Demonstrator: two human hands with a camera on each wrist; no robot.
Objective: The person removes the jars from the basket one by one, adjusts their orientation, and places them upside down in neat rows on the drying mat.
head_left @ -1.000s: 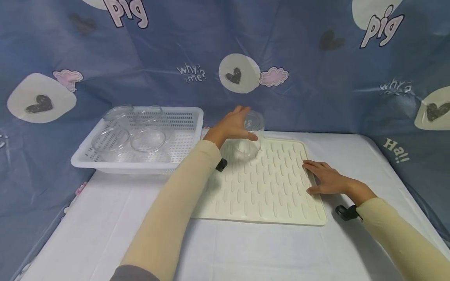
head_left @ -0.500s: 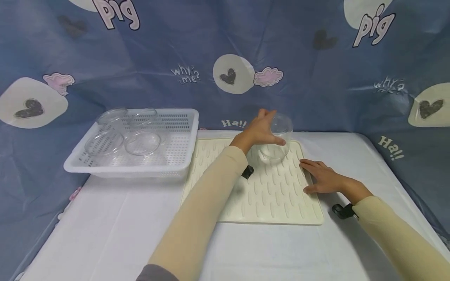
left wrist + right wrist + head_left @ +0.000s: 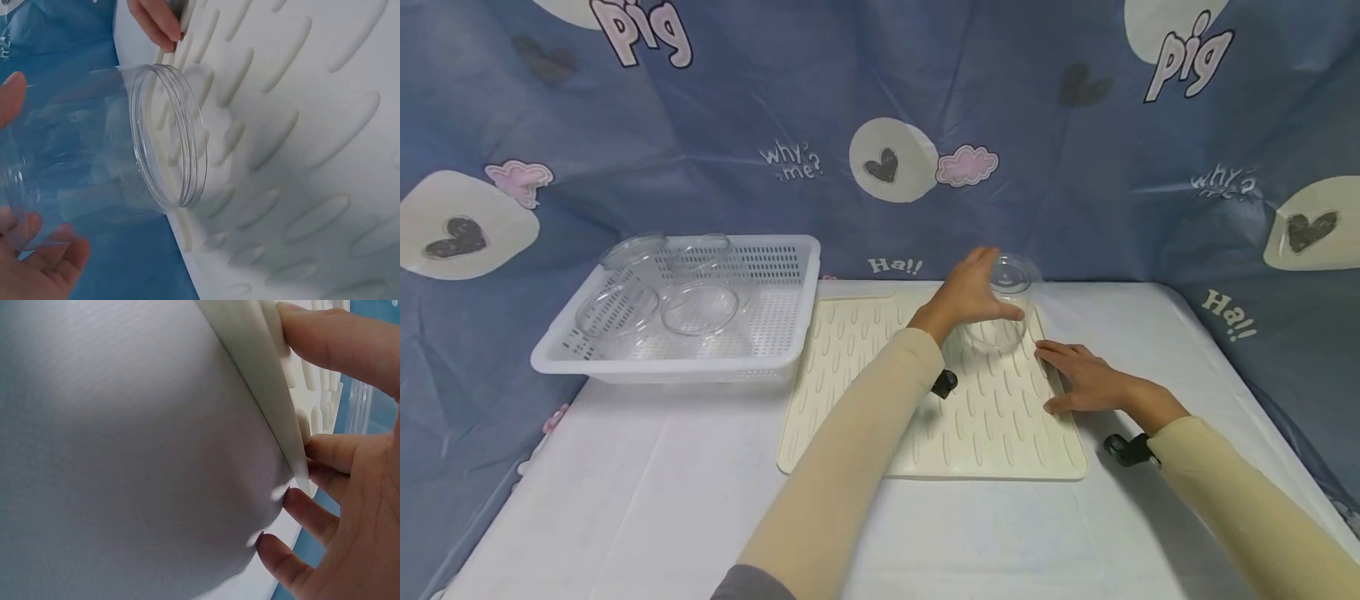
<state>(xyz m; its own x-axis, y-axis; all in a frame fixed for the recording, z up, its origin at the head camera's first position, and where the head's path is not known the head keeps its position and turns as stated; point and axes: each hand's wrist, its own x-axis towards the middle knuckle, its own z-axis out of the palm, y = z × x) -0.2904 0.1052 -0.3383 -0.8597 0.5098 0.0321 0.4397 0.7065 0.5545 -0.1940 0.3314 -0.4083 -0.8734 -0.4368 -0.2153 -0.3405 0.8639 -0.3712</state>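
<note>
My left hand (image 3: 967, 293) grips a clear plastic jar (image 3: 1015, 287) from its left side, thumb toward the front. The jar is upside down, with its threaded mouth (image 3: 172, 137) facing the mat in the left wrist view. It is held close over the back right part of a cream ridged drying mat (image 3: 985, 437). At the mat's right edge rests my right hand (image 3: 1086, 379), fingers spread and loosely bent. In the right wrist view, some of its fingertips touch the mat's border while others touch the white cloth beside it.
A white slotted plastic basket (image 3: 808, 279) stands left of the mat, holding several clear jars (image 3: 700, 308). White cloth (image 3: 647, 467) covers the table. A blue printed sheet (image 3: 1060, 192) hangs right behind.
My left hand has carried the jar rightward over the mat, from its middle to its back right, and slightly lower. My right hand stays at the mat's edge.
</note>
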